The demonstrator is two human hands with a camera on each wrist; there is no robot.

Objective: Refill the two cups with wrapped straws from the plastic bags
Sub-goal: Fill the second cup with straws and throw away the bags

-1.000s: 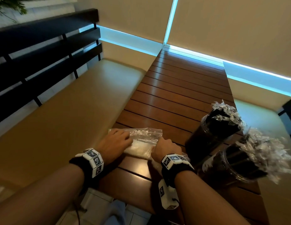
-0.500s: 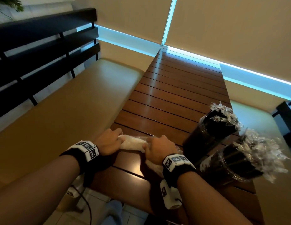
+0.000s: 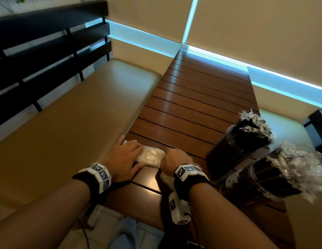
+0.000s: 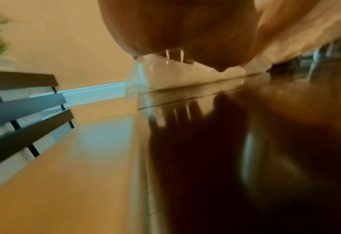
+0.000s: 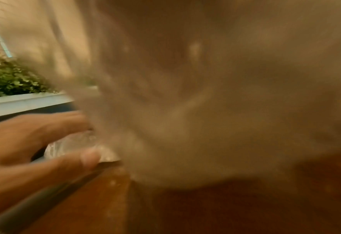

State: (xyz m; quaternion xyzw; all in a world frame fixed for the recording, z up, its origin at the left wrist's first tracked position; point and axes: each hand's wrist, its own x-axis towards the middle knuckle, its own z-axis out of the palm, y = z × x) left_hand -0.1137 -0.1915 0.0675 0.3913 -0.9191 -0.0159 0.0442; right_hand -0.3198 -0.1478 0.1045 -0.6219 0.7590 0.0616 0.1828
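A clear plastic bag point(image 3: 150, 156) lies bunched into a tight roll near the left front corner of the wooden slat table point(image 3: 192, 97). My left hand point(image 3: 125, 154) lies over its left end, fingers on top and thumb along the near side. My right hand point(image 3: 176, 159) grips its right end with curled fingers. In the left wrist view, my left hand's fingers point(image 4: 185, 31) press down on the bag point(image 4: 165, 76). The right wrist view is blurred, showing the left hand point(image 5: 35, 142) on the bag point(image 5: 73, 145). Two clear cups point(image 3: 233, 150) point(image 3: 268, 178) stand at right, packed with black wrapped straws.
Tan padded benches flank the table on the left point(image 3: 75, 123) and on the right point(image 3: 282, 126). A dark slatted backrest point(image 3: 39, 56) rises behind the left bench. The table's far end meets a wall. Green plants point(image 5: 9, 79) sit in a planter beyond.
A second ago the bag lay spread flat under both hands. It is now gathered into a compact roll, and the hands sit at its two ends.
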